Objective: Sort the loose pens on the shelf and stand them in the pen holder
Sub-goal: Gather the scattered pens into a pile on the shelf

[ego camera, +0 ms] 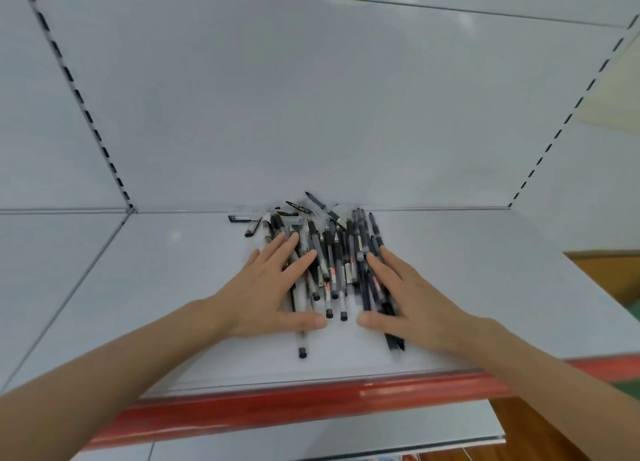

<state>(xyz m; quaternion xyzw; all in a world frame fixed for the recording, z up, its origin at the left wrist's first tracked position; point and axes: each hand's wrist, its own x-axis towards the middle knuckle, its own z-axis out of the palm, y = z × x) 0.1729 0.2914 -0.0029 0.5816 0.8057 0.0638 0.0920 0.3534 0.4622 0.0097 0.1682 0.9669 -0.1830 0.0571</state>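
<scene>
From the head view, the loose pens lie in a rough heap on the white shelf, toward the back, where it meets the pale back panel. Most barrels point roughly front to back. The left hand and right hand lie flat on the two flanks of the heap, fingers straight and spread and thumbs turned in toward each other. Neither grips a pen; they rest on the outer pens and bracket the rest, which looks like a way of herding the pile together and squaring the barrels before any are picked up. A couple of stray pens lie apart at the back left, outside the hands. One long pen pokes out from under the left hand toward the shelf's red front strip. No pen holder is in view, so where the pens will stand cannot be told, and by my reading the sorting has barely begun.
</scene>
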